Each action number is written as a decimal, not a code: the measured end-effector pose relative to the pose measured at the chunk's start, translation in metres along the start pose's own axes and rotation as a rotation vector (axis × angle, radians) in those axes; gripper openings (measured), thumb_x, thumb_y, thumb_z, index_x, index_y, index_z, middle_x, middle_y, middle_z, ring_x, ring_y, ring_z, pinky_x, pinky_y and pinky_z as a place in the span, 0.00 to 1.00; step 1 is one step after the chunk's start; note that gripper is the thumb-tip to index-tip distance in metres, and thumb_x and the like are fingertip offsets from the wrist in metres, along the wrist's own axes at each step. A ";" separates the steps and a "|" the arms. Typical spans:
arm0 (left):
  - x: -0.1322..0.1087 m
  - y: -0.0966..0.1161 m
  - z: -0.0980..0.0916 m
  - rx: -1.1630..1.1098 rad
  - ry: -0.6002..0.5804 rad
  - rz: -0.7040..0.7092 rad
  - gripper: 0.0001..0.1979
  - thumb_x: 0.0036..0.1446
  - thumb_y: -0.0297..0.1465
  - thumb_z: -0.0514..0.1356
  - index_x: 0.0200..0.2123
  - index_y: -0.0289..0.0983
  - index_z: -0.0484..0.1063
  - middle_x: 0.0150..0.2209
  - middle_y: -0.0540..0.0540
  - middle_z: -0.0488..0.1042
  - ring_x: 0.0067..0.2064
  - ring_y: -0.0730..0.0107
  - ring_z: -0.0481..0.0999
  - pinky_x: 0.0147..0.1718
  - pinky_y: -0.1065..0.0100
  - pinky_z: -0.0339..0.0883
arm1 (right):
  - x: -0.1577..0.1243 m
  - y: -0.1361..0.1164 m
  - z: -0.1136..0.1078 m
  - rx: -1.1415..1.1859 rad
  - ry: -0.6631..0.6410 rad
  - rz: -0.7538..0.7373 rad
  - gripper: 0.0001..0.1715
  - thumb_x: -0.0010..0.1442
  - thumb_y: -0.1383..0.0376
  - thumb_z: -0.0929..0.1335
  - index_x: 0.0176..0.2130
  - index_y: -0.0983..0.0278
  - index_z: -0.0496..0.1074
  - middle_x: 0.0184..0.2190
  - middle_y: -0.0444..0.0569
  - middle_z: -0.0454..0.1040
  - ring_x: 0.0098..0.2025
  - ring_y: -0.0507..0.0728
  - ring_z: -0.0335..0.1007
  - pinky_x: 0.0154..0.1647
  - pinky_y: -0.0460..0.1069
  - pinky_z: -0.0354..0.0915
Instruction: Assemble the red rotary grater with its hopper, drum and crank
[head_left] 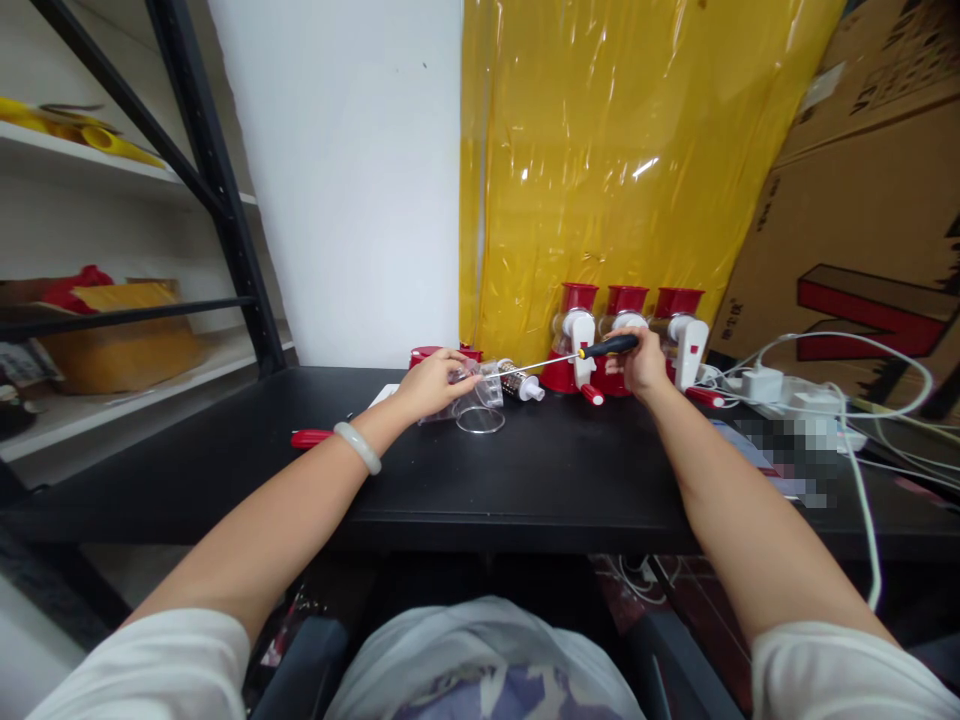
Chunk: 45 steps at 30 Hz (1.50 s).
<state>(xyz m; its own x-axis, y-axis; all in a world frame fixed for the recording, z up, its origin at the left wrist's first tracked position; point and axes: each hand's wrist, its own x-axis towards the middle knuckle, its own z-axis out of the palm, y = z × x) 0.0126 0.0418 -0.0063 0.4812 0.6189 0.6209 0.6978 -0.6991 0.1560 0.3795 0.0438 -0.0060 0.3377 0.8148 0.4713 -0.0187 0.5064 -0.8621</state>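
My left hand (433, 383) is closed on a clear plastic housing (480, 392) that lies on its side on the black table (525, 480). A pale bangle sits on that wrist. My right hand (643, 365) grips a screwdriver (592, 352) by its black and orange handle. The thin metal shaft points left, with its tip at the clear housing. A small steel drum with a white cap (519, 382) lies just right of the housing. A clear ring (480, 420) rests in front of it.
Three red and white grater units (626, 335) stand at the back against yellow plastic sheeting. A red handle piece (311, 437) lies at the left. A white power strip with cables (780, 390) sits at the right. Cardboard boxes lean at the far right, black shelving stands at the left.
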 end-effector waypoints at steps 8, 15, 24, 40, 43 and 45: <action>0.000 0.002 -0.001 -0.003 0.009 0.010 0.20 0.58 0.48 0.55 0.32 0.38 0.76 0.48 0.42 0.73 0.48 0.60 0.73 0.49 0.59 0.67 | 0.001 0.002 0.001 0.023 0.026 -0.002 0.15 0.51 0.56 0.62 0.32 0.63 0.70 0.19 0.43 0.70 0.16 0.52 0.65 0.15 0.47 0.61; -0.001 0.002 0.000 -0.005 0.003 -0.005 0.20 0.57 0.48 0.56 0.31 0.38 0.75 0.49 0.43 0.72 0.48 0.61 0.73 0.50 0.59 0.66 | 0.001 0.001 0.003 -0.032 0.029 -0.009 0.20 0.55 0.50 0.60 0.30 0.62 0.70 0.13 0.41 0.63 0.13 0.51 0.59 0.13 0.47 0.57; -0.001 0.003 -0.002 0.000 0.002 0.007 0.19 0.58 0.47 0.55 0.32 0.39 0.76 0.48 0.43 0.73 0.48 0.60 0.73 0.51 0.58 0.66 | 0.000 0.001 0.002 0.010 0.008 0.008 0.11 0.50 0.57 0.65 0.32 0.61 0.70 0.23 0.43 0.69 0.19 0.51 0.66 0.17 0.47 0.63; -0.001 0.003 -0.003 0.007 -0.007 0.010 0.19 0.58 0.46 0.55 0.32 0.38 0.75 0.48 0.42 0.72 0.48 0.61 0.73 0.50 0.59 0.66 | 0.000 0.002 -0.001 -0.045 0.001 0.019 0.14 0.54 0.57 0.62 0.31 0.63 0.71 0.15 0.43 0.68 0.15 0.52 0.64 0.15 0.48 0.62; 0.000 0.004 -0.003 0.013 -0.006 0.009 0.19 0.58 0.47 0.55 0.32 0.38 0.75 0.49 0.43 0.72 0.48 0.61 0.73 0.50 0.59 0.66 | 0.000 0.003 -0.001 -0.126 0.006 -0.077 0.18 0.55 0.50 0.64 0.29 0.62 0.71 0.08 0.38 0.57 0.10 0.51 0.53 0.11 0.47 0.53; 0.000 0.005 -0.004 0.014 -0.011 0.007 0.19 0.58 0.47 0.55 0.31 0.38 0.75 0.49 0.42 0.72 0.48 0.60 0.73 0.50 0.58 0.66 | 0.000 0.002 0.000 -0.134 0.011 -0.086 0.22 0.55 0.47 0.62 0.28 0.61 0.70 0.07 0.38 0.54 0.10 0.51 0.51 0.11 0.47 0.52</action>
<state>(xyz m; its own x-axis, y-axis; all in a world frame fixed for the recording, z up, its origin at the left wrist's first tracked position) 0.0139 0.0370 -0.0030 0.4915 0.6181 0.6135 0.7018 -0.6983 0.1412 0.3793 0.0447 -0.0081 0.3432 0.7663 0.5431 0.1362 0.5315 -0.8360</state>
